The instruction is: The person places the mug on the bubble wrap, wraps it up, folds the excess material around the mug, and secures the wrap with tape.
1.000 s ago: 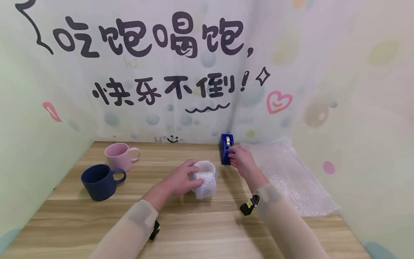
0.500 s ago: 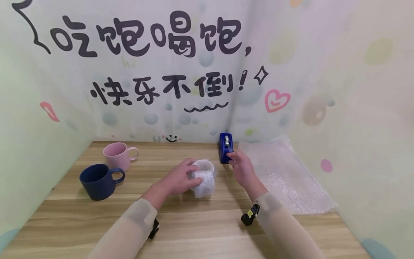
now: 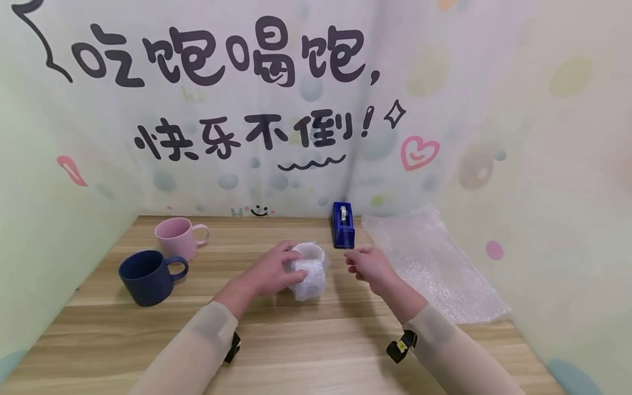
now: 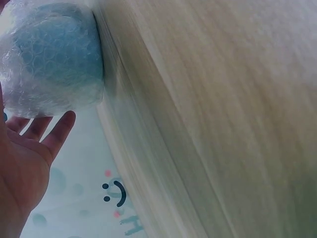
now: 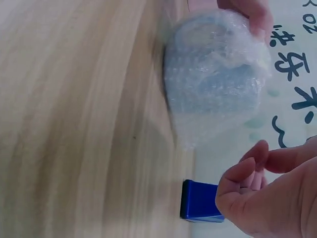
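Note:
My left hand [image 3: 270,270] holds the side of a cup wrapped in bubble wrap [image 3: 311,281], its fingers and thumb spread around it. The cup stands upright on the table, rim facing up. Through the wrap it looks pale blue in the left wrist view. To the right, my right hand [image 3: 371,267] pinches the end of a thin clear tape strip [image 3: 348,239] that runs from a blue tape dispenser [image 3: 338,230] just behind it. In the right wrist view the thumb and index finger meet, and the strip itself is hard to make out.
A navy mug [image 3: 148,282] and a pink mug [image 3: 179,240] stand at the left of the wooden table [image 3: 276,351]. A flat sheet of bubble wrap [image 3: 434,269] lies at the right. Behind is a printed wall covering [image 3: 222,181].
My right hand has gone from the tape dispenser toward me, drawing out tape. The left hand stays on the wrapped cup. The head view has shifted slightly.

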Demonstrator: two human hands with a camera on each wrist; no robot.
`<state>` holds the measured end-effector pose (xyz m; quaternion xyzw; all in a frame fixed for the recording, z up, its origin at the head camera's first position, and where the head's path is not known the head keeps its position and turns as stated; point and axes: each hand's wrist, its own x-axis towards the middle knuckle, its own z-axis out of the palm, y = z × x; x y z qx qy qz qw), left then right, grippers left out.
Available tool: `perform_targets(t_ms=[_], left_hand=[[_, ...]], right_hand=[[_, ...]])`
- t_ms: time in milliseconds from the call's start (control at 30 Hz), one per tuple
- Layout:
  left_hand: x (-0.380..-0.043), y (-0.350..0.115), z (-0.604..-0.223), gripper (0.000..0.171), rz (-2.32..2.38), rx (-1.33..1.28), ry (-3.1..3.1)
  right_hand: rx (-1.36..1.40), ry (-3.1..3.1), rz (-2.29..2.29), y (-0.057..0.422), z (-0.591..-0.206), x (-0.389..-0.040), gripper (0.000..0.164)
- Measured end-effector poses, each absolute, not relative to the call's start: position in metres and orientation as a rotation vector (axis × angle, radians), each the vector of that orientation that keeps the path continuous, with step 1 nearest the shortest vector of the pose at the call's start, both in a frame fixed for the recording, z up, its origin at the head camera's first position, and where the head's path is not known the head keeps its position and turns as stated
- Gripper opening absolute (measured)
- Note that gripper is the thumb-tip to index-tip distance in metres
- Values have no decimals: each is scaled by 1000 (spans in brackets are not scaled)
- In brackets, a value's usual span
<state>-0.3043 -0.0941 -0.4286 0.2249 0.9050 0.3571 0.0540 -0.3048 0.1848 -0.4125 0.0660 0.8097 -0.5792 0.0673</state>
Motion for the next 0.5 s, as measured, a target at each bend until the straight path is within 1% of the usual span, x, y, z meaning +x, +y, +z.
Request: perform_targets(t_ms=[67, 200, 267, 500], left_hand=[[-305, -94, -429, 51, 1083, 684, 2747], [-306, -95, -431, 53, 1076, 681, 2757], [-305, -95, -431, 54, 1074, 679, 2762], [-304, -93, -431, 53, 1079, 680, 2765]], right_hand=[[197, 2431, -1701, 185, -419, -303, 29], [225, 2451, -1624, 184, -437, -308, 22], [256, 2496, -1549, 183, -443, -312, 21], [306, 2641, -1176, 184, -450, -331, 34]])
